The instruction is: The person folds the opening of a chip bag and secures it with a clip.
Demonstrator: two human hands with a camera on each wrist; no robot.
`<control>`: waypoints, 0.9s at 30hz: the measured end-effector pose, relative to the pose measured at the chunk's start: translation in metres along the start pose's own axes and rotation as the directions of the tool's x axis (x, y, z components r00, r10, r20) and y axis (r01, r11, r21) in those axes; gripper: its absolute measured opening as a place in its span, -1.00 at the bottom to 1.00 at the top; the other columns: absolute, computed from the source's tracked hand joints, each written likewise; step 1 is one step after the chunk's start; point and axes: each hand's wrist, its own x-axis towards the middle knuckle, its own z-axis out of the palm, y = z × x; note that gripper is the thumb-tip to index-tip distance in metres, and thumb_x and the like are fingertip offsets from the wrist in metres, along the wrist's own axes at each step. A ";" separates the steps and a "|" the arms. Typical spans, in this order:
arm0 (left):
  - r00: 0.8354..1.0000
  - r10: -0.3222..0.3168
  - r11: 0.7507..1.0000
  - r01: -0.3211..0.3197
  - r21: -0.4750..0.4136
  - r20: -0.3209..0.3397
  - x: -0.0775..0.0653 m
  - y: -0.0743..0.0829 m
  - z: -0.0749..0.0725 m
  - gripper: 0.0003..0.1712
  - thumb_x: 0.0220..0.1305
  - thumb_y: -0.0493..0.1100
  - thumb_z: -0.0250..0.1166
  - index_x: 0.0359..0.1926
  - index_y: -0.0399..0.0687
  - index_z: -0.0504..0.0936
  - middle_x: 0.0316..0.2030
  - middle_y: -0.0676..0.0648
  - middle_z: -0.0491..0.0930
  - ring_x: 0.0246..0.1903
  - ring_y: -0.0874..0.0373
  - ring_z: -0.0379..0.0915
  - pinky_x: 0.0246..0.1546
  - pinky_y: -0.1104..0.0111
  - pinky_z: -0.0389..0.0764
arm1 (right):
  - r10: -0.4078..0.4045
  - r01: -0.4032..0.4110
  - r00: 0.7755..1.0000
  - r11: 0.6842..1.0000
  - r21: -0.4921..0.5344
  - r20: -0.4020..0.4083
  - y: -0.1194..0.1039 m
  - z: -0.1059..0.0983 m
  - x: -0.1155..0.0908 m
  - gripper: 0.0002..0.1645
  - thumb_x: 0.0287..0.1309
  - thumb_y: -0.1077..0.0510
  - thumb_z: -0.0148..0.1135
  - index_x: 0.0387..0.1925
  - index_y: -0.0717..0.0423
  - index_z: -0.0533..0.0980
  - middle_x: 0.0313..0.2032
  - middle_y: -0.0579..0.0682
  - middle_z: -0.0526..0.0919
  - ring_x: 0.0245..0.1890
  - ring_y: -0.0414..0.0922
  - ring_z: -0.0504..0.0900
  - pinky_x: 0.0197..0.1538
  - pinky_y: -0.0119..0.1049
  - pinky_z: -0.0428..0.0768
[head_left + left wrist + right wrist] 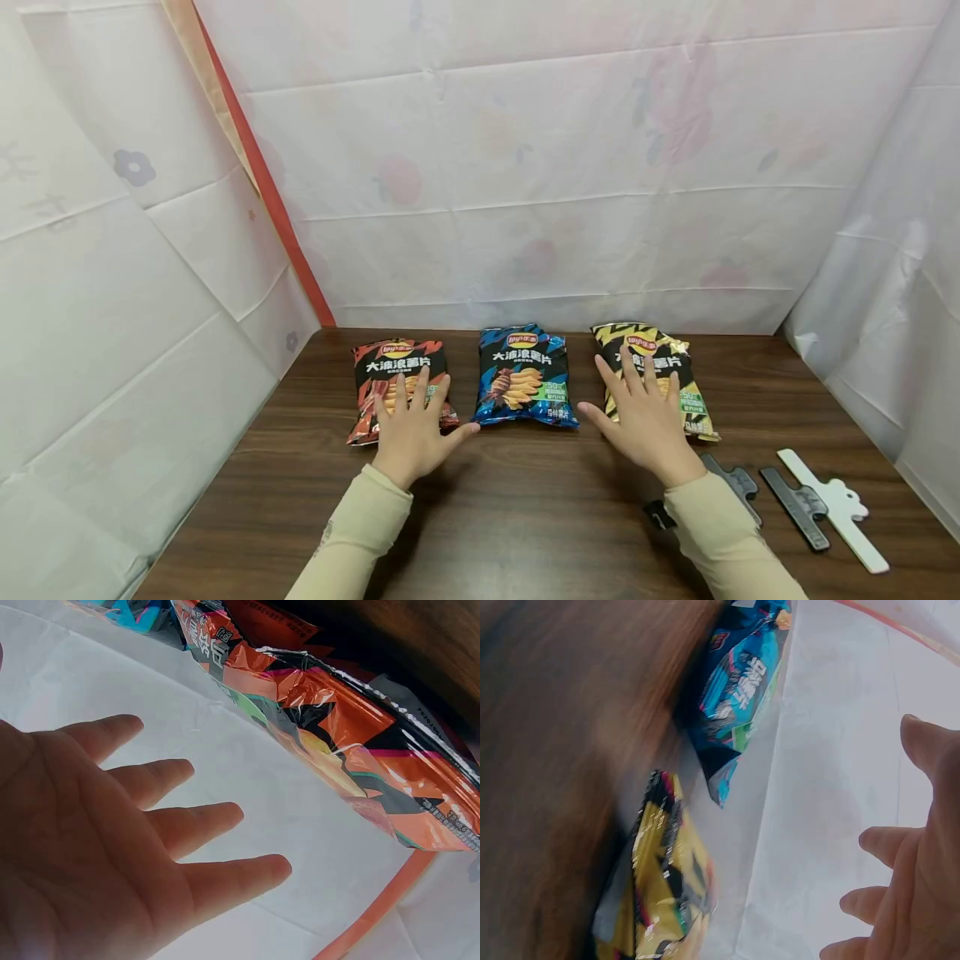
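Three bags of potato chips lie in a row near the back of the table. My left hand (411, 429), fingers spread, hovers over the lower part of the red chip bag (397, 354); the left wrist view shows a gap between its fingers (217, 877) and that bag (337, 712). With fingers spread as well, my right hand (645, 421) is held above the yellow chip bag (641, 342), partly covering it in the head view. Between the two hands sits the blue chip bag (522, 375), which neither hand covers. Both hands are empty.
To the right on the wooden table (510, 517) lie a white bag clip (836, 504), a dark grey clip (798, 508) and another grey clip (735, 483) partly behind the right wrist. A black piece (658, 514) shows beside that sleeve. White patterned sheets (562, 167) hang around the table.
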 end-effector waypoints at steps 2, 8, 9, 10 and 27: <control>1.000 0.003 1.000 -0.003 -0.006 -0.015 0.001 -0.001 -0.001 0.06 0.13 0.64 -0.02 0.51 0.20 0.16 0.54 -0.17 -0.02 0.48 -0.38 -0.17 0.30 -0.43 -0.12 | -0.011 0.011 1.000 1.000 0.006 0.002 -0.003 -0.002 0.003 0.00 0.23 -0.56 -0.14 0.55 -0.25 -0.04 0.56 0.14 -0.20 0.52 0.32 -0.29 0.36 0.45 -0.38; 0.999 -0.008 1.000 0.007 -0.023 -0.046 0.007 -0.008 -0.006 -0.05 0.24 0.52 0.03 0.49 0.12 0.23 0.50 -0.23 0.09 0.45 -0.42 -0.07 0.33 -0.38 -0.05 | -0.016 0.016 1.000 1.000 0.015 0.000 -0.012 -0.004 0.013 -0.04 0.29 -0.48 -0.08 0.55 -0.21 -0.04 0.55 0.18 -0.16 0.52 0.34 -0.25 0.37 0.45 -0.32; 0.999 -0.010 0.999 0.008 -0.032 -0.050 0.007 -0.010 -0.008 -0.08 0.27 0.49 0.03 0.48 0.10 0.25 0.49 -0.24 0.10 0.44 -0.43 -0.05 0.33 -0.37 -0.04 | -0.016 0.016 1.000 1.000 0.020 -0.003 -0.014 -0.004 0.015 -0.05 0.30 -0.47 -0.07 0.55 -0.20 -0.03 0.55 0.18 -0.16 0.52 0.34 -0.25 0.37 0.45 -0.30; 0.998 -0.014 0.999 0.012 -0.040 -0.056 0.008 -0.012 -0.010 -0.10 0.28 0.46 0.04 0.47 0.07 0.26 0.48 -0.26 0.12 0.43 -0.43 -0.03 0.34 -0.35 -0.02 | -0.016 0.016 1.000 0.999 0.028 -0.003 -0.016 -0.004 0.017 -0.06 0.30 -0.45 -0.07 0.55 -0.20 -0.03 0.55 0.19 -0.16 0.51 0.34 -0.24 0.37 0.45 -0.30; 0.989 -0.050 0.994 0.035 -0.106 -0.138 0.009 -0.048 -0.017 -0.24 0.36 0.17 0.18 0.37 -0.24 0.36 0.33 -0.41 0.33 0.29 -0.44 0.26 0.24 -0.20 0.32 | -0.123 0.119 0.992 0.971 0.208 0.010 -0.054 0.002 0.049 -0.14 0.36 -0.22 0.09 0.53 -0.01 0.07 0.50 0.27 0.04 0.48 0.35 -0.01 0.41 0.32 0.06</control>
